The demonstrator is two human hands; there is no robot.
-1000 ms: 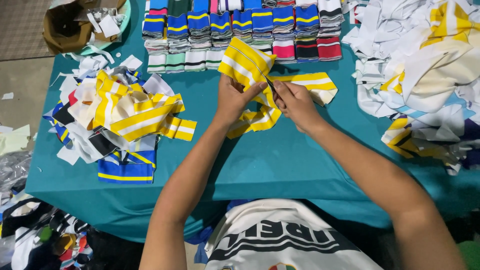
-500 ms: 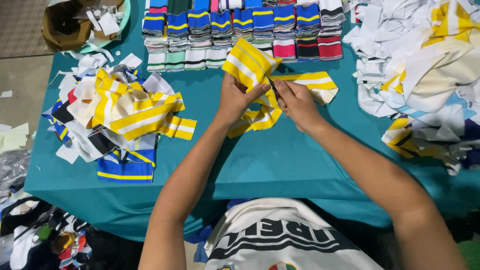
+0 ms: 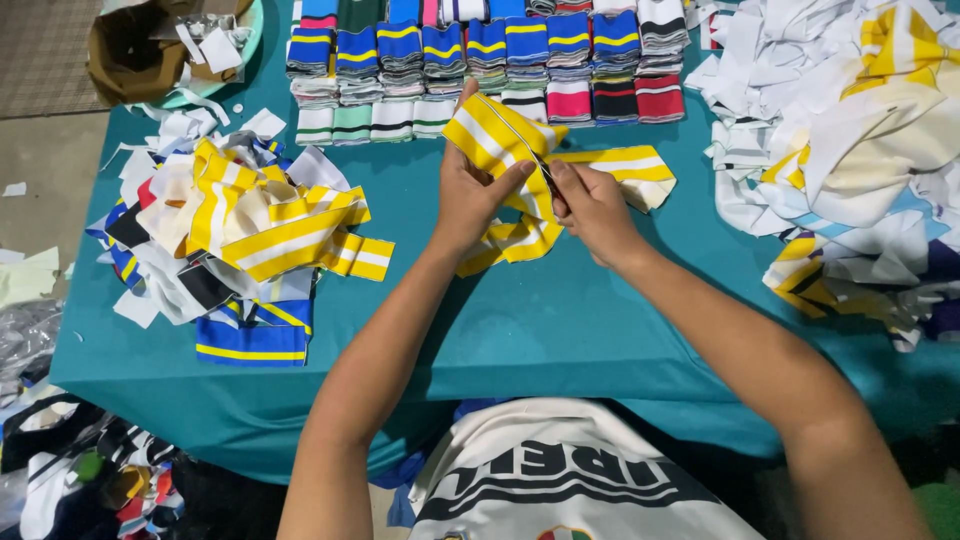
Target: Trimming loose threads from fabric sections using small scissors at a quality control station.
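Note:
My left hand (image 3: 475, 195) and my right hand (image 3: 592, 208) both grip a yellow and white striped knit strip (image 3: 497, 140) above the teal tablecloth (image 3: 560, 320). The strip folds up over my left fingers, and its free end (image 3: 625, 170) trails to the right across the cloth. My thumbs nearly meet at the strip's middle. Part of the strip curls below my hands.
Neat rows of folded striped bands (image 3: 480, 60) line the far edge. A loose heap of yellow, white and blue strips (image 3: 240, 230) lies at the left, a bigger pile of white and yellow fabric (image 3: 850, 160) at the right. A brown bag (image 3: 140, 50) sits far left.
Almost nothing has moved; both hands keep the same hold on the striped strip, with only slight finger shifts.

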